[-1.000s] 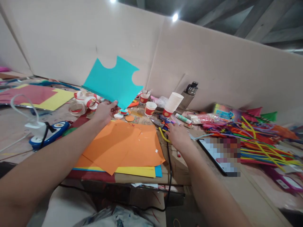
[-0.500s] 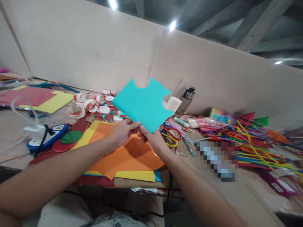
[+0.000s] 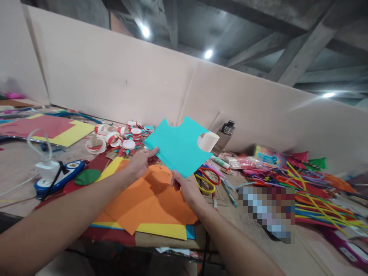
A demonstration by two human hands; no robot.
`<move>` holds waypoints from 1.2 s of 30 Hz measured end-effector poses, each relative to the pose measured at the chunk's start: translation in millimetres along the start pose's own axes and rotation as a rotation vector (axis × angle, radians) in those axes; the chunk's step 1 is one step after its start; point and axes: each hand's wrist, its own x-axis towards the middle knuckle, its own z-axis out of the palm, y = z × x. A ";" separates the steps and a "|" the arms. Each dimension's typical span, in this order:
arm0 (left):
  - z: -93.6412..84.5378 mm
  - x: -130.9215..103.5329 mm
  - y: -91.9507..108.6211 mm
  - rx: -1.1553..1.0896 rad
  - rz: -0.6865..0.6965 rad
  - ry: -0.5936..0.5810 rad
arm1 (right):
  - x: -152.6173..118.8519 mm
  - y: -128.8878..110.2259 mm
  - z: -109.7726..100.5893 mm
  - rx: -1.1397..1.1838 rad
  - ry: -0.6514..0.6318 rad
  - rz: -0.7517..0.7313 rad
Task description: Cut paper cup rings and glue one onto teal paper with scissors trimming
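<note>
A turquoise sheet of paper (image 3: 179,147) with rounded notches cut from its edges is held up above the table. My left hand (image 3: 143,161) pinches its lower left edge between thumb and fingers. At the bottom corner, my right hand (image 3: 184,186) grips it the same way. Under both hands lies a cut orange sheet (image 3: 149,203), on top of yellow paper (image 3: 163,231) and blue paper (image 3: 190,232). Behind the turquoise sheet's right notch, a stack of white paper cups (image 3: 209,142) shows in part.
Small red and white paper crafts (image 3: 115,138) sit at the back left, near a blue power strip (image 3: 59,178) with a white charger. A dark bottle (image 3: 225,137) stands against the partition. Colourful pipe cleaners (image 3: 322,203) cover the right side. A green paper circle (image 3: 87,176) lies left.
My left hand has slid up and left along the sheet's lower edge, away from my right hand. The camera view has tilted upward, so everything sits lower in the picture.
</note>
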 end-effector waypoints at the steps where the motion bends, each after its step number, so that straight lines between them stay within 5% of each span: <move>1: -1.4 1.8 1.6 0.009 0.003 0.006 | -1.2 -0.5 -0.7 0.000 -0.006 0.003; 11: -15.9 17.5 16.9 -0.158 0.007 0.161 | -15.1 -16.4 -4.1 -0.039 -0.016 0.020; 15: -26.5 21.9 33.5 -0.199 0.055 0.320 | -17.6 -15.4 -7.9 -0.044 0.033 -0.002; 18: -22.5 17.8 32.0 -0.176 0.044 0.214 | -17.9 -13.3 -9.7 -0.043 0.076 -0.027; 22: -1.5 2.2 8.5 -0.091 -0.045 -0.163 | -13.9 -7.1 -9.2 -0.046 0.062 -0.038; 26: 7.9 -12.4 -10.6 0.100 -0.095 -0.302 | -10.6 0.2 -8.0 -0.048 0.018 -0.037; 30: 5.5 -19.7 -17.7 0.215 -0.165 -0.364 | -12.8 3.5 -5.9 -0.095 -0.003 -0.062; 36: 8.9 -25.5 -18.2 0.228 -0.174 -0.288 | -15.0 5.6 -4.9 -0.134 -0.001 -0.089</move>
